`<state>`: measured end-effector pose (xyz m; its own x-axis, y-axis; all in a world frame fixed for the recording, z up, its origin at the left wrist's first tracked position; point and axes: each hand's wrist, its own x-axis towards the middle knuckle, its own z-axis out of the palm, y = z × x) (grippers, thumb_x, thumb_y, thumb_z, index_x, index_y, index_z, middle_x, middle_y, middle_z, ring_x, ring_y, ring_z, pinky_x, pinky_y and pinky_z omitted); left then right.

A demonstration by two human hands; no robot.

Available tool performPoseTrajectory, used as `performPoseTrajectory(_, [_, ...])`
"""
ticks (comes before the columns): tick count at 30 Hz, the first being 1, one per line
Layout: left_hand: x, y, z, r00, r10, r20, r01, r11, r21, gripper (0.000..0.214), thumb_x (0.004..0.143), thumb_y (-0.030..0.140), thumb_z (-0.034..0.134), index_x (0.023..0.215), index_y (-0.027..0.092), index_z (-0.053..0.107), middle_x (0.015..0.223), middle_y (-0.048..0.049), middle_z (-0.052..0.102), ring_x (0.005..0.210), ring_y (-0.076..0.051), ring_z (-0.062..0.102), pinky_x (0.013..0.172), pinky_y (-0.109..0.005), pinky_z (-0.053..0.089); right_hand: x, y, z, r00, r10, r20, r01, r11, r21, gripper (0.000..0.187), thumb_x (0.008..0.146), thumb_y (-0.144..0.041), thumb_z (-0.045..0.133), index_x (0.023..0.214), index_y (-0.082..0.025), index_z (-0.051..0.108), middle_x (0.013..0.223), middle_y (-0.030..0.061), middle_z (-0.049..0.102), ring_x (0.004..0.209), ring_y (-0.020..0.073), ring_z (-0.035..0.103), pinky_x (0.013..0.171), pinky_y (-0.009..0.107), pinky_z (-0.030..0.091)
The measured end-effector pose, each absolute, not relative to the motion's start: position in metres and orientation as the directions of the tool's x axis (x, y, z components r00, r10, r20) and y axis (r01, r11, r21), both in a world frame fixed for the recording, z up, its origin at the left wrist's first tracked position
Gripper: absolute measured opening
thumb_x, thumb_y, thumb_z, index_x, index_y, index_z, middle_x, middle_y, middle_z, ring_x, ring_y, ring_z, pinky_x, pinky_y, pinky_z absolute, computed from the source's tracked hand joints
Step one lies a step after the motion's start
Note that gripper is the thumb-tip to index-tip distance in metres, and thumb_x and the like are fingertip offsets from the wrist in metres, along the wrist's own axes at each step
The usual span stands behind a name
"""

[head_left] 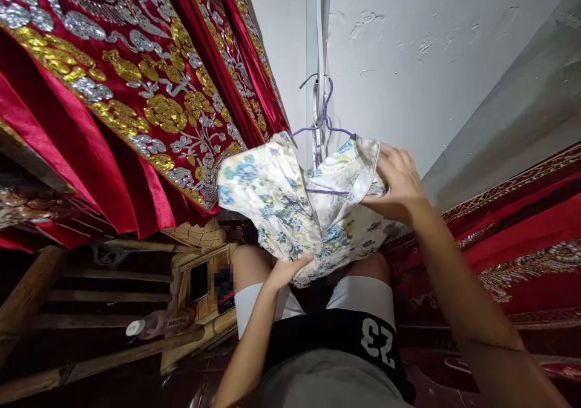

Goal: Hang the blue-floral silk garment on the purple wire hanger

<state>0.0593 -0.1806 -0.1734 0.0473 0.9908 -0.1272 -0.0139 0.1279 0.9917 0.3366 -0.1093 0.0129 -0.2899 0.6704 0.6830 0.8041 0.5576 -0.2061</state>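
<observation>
A white floral blouse (272, 190) with blue and yellow flowers hangs on a purple wire hanger (327, 120) in front of me. The hanger's hook points up beside a pale strip on the wall, and its lower bar shows through the open neckline. My right hand (399, 181) is closed on the blouse's shoulder at the right, thumb in front. Lower down, my left hand (290, 272) grips the front of the blouse near its hem, thumb on top. The fingers of my left hand are mostly behind the cloth.
Red drapes (172, 93) with gold and silver sequins hang at left; more red sequined cloth (521, 256) lies at right. A white wall (385, 51) stands ahead. A bamboo bench (113, 350) at lower left bears a plastic bottle (158, 324) and a dark phone-like object (198, 282).
</observation>
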Motion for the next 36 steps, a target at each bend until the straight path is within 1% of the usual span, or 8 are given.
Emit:
performPoseTrajectory(4, [0.083,-0.196,-0.193,0.069,0.991,-0.111,-0.116,0.118,0.986,0.083,0.065,0.054,0.088,0.135,0.016,0.063,0.142,-0.0183,0.065,0.147,-0.036,0.048,0.128,-0.051,0.026,0.315,-0.145,-0.058,0.003,0.66,0.752,0.589,0.606,-0.535,0.044,0.089,-0.055,0.066,0.118,-0.023,0.067,0.117,0.0122,0.07,0.114,0.0344,0.063,0.101,0.054,0.049])
performPoseTrajectory(6, [0.091,-0.2,-0.195,0.081,0.992,-0.098,-0.117,0.107,0.987,0.078,0.069,0.053,0.085,0.135,0.018,0.063,0.141,-0.0166,0.066,0.148,-0.034,0.046,0.129,-0.049,0.024,0.296,-0.17,-0.099,0.177,0.833,0.524,0.397,0.427,-0.813,0.029,0.095,-0.051,0.06,0.092,-0.023,0.066,0.087,0.0071,0.069,0.086,0.0262,0.066,0.079,0.041,0.053])
performPoseTrajectory(9, [0.099,-0.204,-0.193,0.114,0.992,-0.055,-0.084,0.064,0.994,0.07,0.076,0.052,0.081,0.136,0.02,0.063,0.138,-0.0149,0.068,0.148,-0.032,0.046,0.13,-0.048,0.022,0.274,-0.196,-0.141,0.035,0.98,0.194,0.204,0.183,-0.962,0.041,0.095,-0.053,0.057,0.067,-0.023,0.053,0.061,0.0004,0.053,0.06,0.0181,0.051,0.059,0.032,0.042])
performPoseTrajectory(12, [0.102,-0.207,-0.188,0.124,0.992,-0.023,-0.035,0.028,0.999,0.068,0.079,0.05,0.078,0.138,0.02,0.062,0.137,-0.0146,0.069,0.149,-0.033,0.046,0.131,-0.049,0.02,0.268,-0.198,-0.149,-0.098,0.992,0.084,0.193,0.102,-0.976,0.046,0.096,-0.055,0.055,0.065,-0.022,0.047,0.06,-0.0019,0.044,0.058,0.0155,0.042,0.057,0.03,0.035])
performPoseTrajectory(17, [0.104,-0.212,-0.185,0.113,0.993,-0.015,-0.001,0.015,1.0,0.069,0.08,0.05,0.078,0.14,0.021,0.06,0.138,-0.0143,0.068,0.148,-0.032,0.046,0.13,-0.047,0.024,0.271,-0.184,-0.134,-0.071,0.996,0.054,0.254,0.07,-0.965,0.049,0.09,-0.057,0.065,0.067,-0.023,0.039,0.06,-0.0051,0.034,0.058,0.0134,0.034,0.056,0.03,0.025])
performPoseTrajectory(27, [0.093,-0.215,-0.176,0.151,0.987,-0.049,0.038,0.044,0.998,0.074,0.077,0.053,0.079,0.14,0.021,0.059,0.137,-0.0144,0.067,0.145,-0.034,0.05,0.127,-0.047,0.031,0.263,-0.189,-0.136,-0.142,0.988,0.06,0.147,0.081,-0.986,0.042,0.099,-0.053,0.052,0.07,-0.024,0.043,0.062,-0.0022,0.044,0.059,0.0162,0.042,0.06,0.032,0.034])
performPoseTrajectory(33, [0.09,-0.212,-0.192,-0.01,0.996,-0.086,-0.008,0.086,0.996,0.067,0.076,0.056,0.079,0.129,0.018,0.064,0.136,-0.0155,0.067,0.139,-0.034,0.055,0.123,-0.046,0.036,0.273,-0.192,-0.13,-0.098,0.994,-0.045,-0.262,-0.07,-0.962,0.041,0.084,-0.051,0.067,0.061,-0.023,0.046,0.051,-0.0035,0.039,0.048,0.0124,0.032,0.05,0.03,0.026])
performPoseTrajectory(36, [0.098,-0.216,-0.206,-0.262,0.965,-0.008,0.045,0.02,0.999,0.077,0.075,0.058,0.079,0.136,0.017,0.055,0.137,-0.0186,0.062,0.134,-0.036,0.058,0.116,-0.049,0.043,0.275,-0.192,-0.128,-0.128,0.988,-0.089,-0.426,-0.135,-0.894,0.041,0.077,-0.052,0.069,0.06,-0.024,0.043,0.047,-0.005,0.035,0.045,0.0113,0.026,0.047,0.029,0.024])
